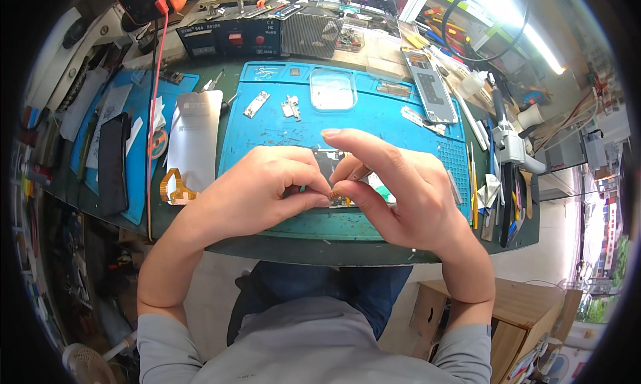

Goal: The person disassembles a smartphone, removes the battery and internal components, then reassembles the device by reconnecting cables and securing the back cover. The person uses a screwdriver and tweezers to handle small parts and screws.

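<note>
Over the blue repair mat (pixel 257 133), my two hands meet above an opened electronic device (pixel 326 159), dark with bare inner parts. My left hand (pixel 257 190) pinches a small gold-orange piece (pixel 334 194), like a flex strip, between thumb and forefinger. The thumb of my right hand (pixel 407 190) presses at the same piece. Its forefinger arches above, and a slim brownish part (pixel 361 172) shows between its thumb and fingers. My fingers hide much of the device and of what they hold. A green-white patch (pixel 383 192) shows below my right palm.
Small metal parts (pixel 290 107) and a clear plastic tray (pixel 333 90) lie beyond my hands. A silver panel (pixel 193 133), gold flex cable (pixel 175 187) and dark phone (pixel 114 163) lie left. A phone frame (pixel 429 83) and several slim tools flank the right. A power unit (pixel 230 38) stands behind.
</note>
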